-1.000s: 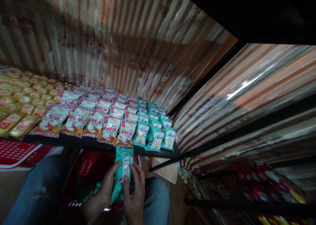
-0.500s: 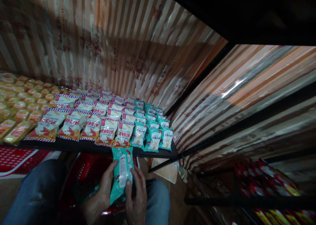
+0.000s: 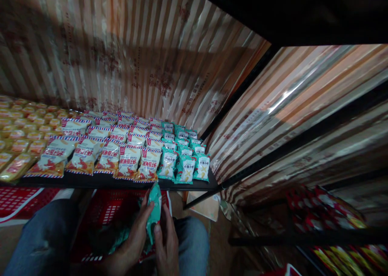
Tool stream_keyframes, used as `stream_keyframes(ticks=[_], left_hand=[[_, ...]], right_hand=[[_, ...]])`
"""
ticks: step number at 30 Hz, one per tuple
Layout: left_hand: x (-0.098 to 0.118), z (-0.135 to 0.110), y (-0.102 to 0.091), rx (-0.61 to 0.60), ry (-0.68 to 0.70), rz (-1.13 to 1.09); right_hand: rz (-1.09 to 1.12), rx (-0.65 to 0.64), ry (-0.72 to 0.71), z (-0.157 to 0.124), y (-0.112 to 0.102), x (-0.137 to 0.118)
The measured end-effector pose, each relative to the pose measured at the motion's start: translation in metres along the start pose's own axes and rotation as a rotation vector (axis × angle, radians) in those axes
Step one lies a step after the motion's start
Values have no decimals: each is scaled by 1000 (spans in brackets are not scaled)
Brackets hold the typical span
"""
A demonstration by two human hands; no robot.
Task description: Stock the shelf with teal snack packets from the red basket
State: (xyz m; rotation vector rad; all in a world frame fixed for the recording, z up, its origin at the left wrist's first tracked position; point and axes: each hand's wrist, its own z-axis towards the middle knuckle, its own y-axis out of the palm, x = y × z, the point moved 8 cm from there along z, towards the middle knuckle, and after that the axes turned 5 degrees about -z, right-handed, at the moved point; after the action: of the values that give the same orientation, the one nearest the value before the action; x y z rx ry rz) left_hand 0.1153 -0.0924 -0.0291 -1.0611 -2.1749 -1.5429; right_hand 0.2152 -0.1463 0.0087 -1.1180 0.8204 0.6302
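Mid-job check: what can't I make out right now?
Head view: lettering on the held teal packet, angled nearly edge-on between left hand and right hand.
Head view: most contents of the red basket, lost in shadow.
Head view: yellow packs, cut off by left edge.
Head view: red packets' lettering, dim, too small.

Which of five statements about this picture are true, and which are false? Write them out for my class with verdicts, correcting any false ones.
1. The left hand and right hand hold the same teal packet. True.
2. The black shelf bears yellow packages, white-and-orange packets and small teal bags. True.
3. The small teal bags are at the picture's far left. False: they are at the shelf's right end.
4. The yellow packages lie right of the white-and-orange packets. False: they lie left.
5. A red basket is below the shelf. True.
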Motion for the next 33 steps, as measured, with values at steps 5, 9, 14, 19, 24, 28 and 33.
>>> stream_keyframes(ticks=[5,9,14,19,24,28,33], left_hand=[[-9,-1,4,-114,50,100],[-3,-5,8,-163,83,240],[11,-7,26,-229,116,481],[28,-2,40,-210,290,625],[37,6,47,-192,430,737],[36,14,49,-163,482,808],[31,23,51,-138,456,842]], right_hand=[[97,6,72,4,2,-8],[175,28,226,5,0,11],[324,54,288,17,-11,24],[381,64,180,41,-23,19],[295,105,129,57,-29,20],[225,109,99,67,-27,19],[69,134,66,81,-26,16]])
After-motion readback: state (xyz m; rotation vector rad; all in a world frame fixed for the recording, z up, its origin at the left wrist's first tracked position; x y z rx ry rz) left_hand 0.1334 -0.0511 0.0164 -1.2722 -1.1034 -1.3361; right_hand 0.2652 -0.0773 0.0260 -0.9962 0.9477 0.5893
